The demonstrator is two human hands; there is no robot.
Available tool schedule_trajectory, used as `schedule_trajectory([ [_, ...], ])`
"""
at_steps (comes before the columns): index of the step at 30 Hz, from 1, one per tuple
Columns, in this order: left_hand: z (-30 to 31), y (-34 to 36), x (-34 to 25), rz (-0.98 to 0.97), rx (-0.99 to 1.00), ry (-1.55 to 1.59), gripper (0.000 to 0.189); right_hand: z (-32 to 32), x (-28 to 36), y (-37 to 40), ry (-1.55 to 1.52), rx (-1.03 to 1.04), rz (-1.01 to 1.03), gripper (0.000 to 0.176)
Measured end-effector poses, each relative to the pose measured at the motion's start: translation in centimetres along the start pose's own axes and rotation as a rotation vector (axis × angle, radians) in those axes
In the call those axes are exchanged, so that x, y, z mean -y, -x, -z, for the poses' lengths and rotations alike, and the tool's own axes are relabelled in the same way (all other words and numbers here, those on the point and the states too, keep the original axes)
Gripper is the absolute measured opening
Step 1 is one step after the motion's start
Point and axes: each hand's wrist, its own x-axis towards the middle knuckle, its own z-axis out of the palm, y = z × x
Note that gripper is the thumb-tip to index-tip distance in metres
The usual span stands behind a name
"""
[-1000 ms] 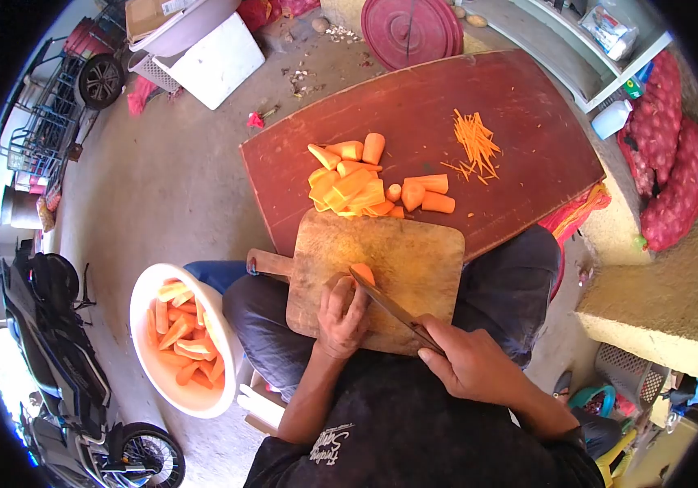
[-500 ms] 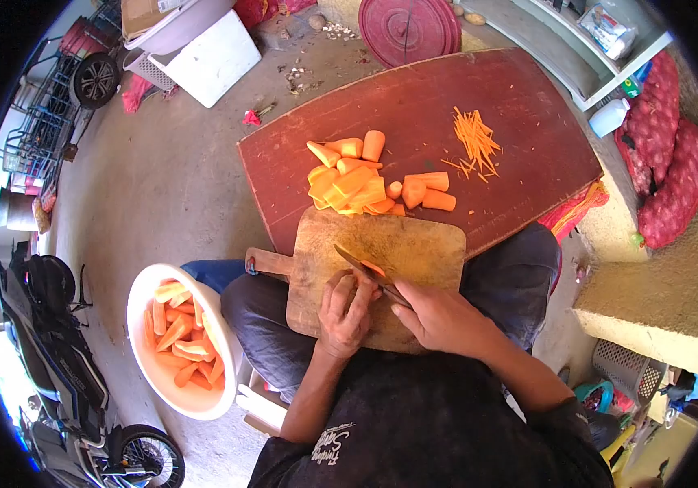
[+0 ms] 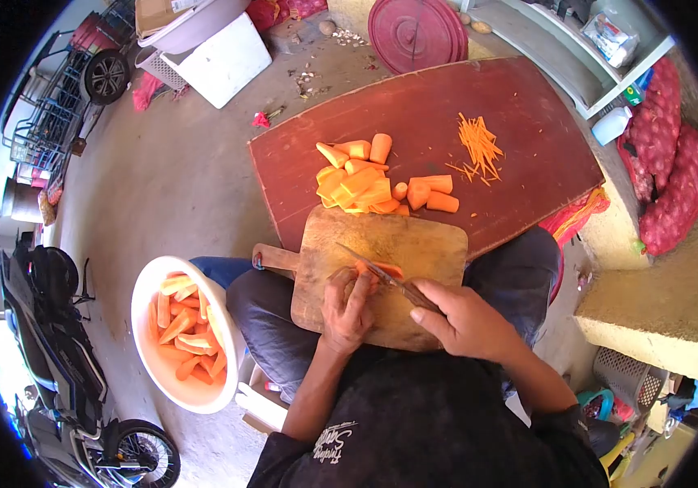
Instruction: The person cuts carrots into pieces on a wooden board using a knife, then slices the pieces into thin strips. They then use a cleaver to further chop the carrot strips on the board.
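Observation:
A wooden cutting board [image 3: 426,240] with a handle lies across my lap. On it, my left hand [image 3: 347,311] has its fingers curled down on a carrot piece [image 3: 390,268], most of which is hidden by the fingers and blade. My right hand [image 3: 467,321] is wrapped round the wooden handle of a knife [image 3: 377,272]. The blade points up and left, close to the left fingertips and along the carrot. Just beyond the board lie a heap of carrot slices [image 3: 353,185] and several thicker carrot chunks [image 3: 418,193].
The red tabletop [image 3: 438,93] also bears thin carrot strips [image 3: 479,146]. At left stands a white tub [image 3: 142,313] of peeled carrots. Red mesh sacks [image 3: 678,191] lean by a ledge at right; a motorcycle [image 3: 60,342] is parked far left.
The knife and right hand have shifted slightly right, and more of the orange carrot shows beside the blade. My left hand stays on the carrot. The whole view has moved slightly.

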Motion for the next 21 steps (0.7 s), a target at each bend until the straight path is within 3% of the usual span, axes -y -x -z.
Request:
schedule_trajectory([
  [2, -0.3, 0.3, 0.1, 0.006, -0.023, 0.025, 0.059, 0.1, 1.0, 0.9, 0.035, 0.014, -0.014, 0.045],
  [21, 0.1, -0.2, 0.4, -0.043, -0.008, 0.019, 0.055, 0.8, 2.6, 2.0, 0.042, 0.052, -0.089, 0.047],
])
